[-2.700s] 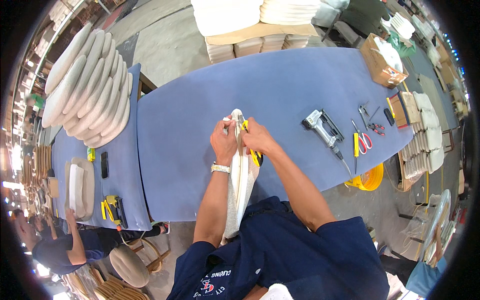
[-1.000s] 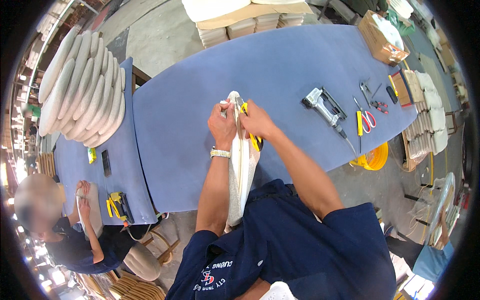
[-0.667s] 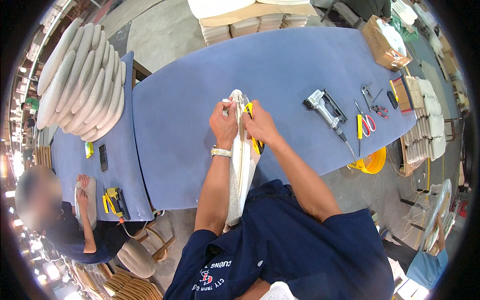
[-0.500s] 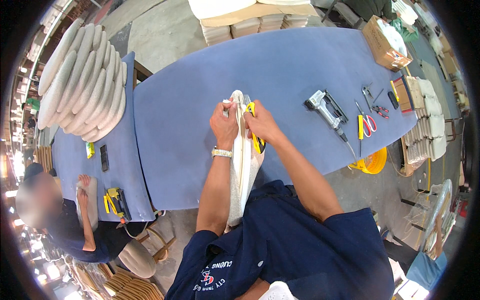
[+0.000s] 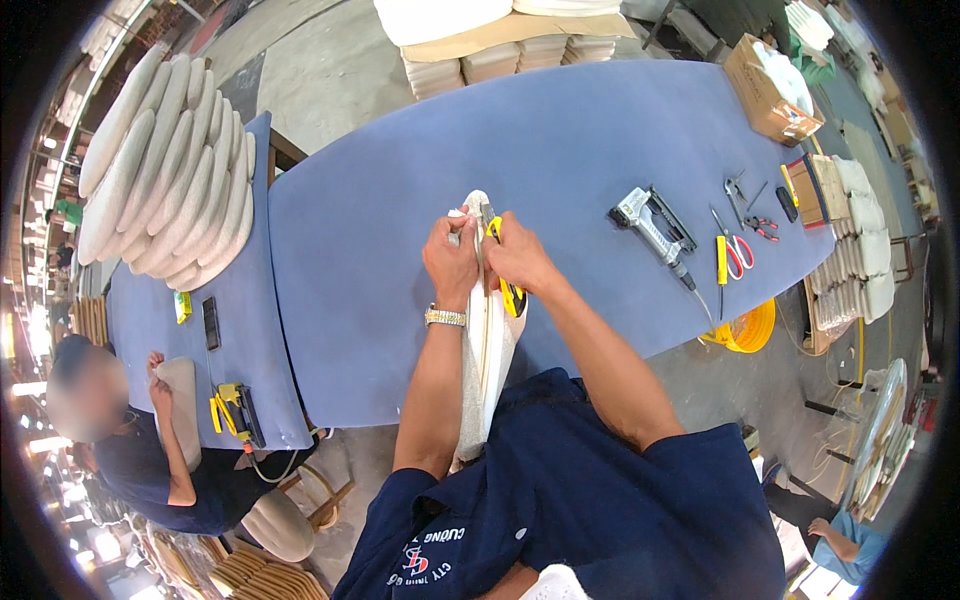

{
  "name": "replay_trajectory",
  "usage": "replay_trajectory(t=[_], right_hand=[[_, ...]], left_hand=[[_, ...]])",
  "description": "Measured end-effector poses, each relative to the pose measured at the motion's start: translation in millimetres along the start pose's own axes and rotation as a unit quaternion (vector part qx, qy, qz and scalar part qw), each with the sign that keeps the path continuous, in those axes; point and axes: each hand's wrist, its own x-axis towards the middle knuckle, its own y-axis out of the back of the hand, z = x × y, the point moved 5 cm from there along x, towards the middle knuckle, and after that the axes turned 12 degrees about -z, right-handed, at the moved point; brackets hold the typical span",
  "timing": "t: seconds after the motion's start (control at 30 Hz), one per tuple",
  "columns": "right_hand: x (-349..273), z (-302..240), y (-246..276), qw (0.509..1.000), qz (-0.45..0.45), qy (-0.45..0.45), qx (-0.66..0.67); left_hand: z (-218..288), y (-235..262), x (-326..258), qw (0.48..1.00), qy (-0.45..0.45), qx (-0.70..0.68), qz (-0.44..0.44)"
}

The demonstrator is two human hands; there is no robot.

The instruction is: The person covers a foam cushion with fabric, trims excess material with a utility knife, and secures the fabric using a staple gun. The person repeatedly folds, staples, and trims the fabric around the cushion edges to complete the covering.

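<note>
With the right hand (image 5: 517, 258), gripping a yellow-and-black utility knife (image 5: 513, 299); with the left hand (image 5: 452, 262), clasping a long off-white fabric-covered pad (image 5: 473, 400), partly over the near side of the blue table (image 5: 370, 210), left of a silver-and-black staple gun (image 5: 650, 232).

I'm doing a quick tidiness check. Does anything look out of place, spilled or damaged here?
Nothing looks spilled or plainly damaged, including the pale padded piece at the centre. Only the stack of cushions at left looks a little odd: it seems to lean, though the fisheye lens may exaggerate that.

A blue table (image 5: 400, 140) bears stapler (image 5: 655, 225), scissors (image 5: 739, 257), pliers (image 5: 764, 230).
</note>
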Motion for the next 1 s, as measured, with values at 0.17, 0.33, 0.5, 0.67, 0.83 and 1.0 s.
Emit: replay_trajectory(t=[0.17,0.33,0.5,0.67,0.83,1.0], right_hand=[[-1.7,-6.5,4.5,0.999,-0.031,-0.017,0.002],[2.5,-1.8,2.8,1.0,-0.021,-0.012,0.002],[6.0,2.7,2.0,1.0,-0.015,-0.017,0.008],[5.9,5.5,7.0,0.999,-0.029,-0.033,0.016],[4.8,6.4,8.2,0.998,-0.034,-0.017,0.056],[-0.2,3.1,6.3,0.997,-0.034,-0.013,0.06]], left_hand=[[1.6,1.2,-1.6,0.999,0.031,-0.004,-0.012],[1.5,1.3,-2.0,0.999,0.041,-0.008,-0.021],[6.7,2.7,-2.6,0.998,0.042,-0.034,-0.012],[-3.9,5.1,-9.4,0.997,0.068,-0.029,0.012],[18.1,3.3,-12.6,0.999,-0.011,-0.034,-0.024],[33.2,6.4,-19.7,0.988,-0.107,0.1,-0.047]])
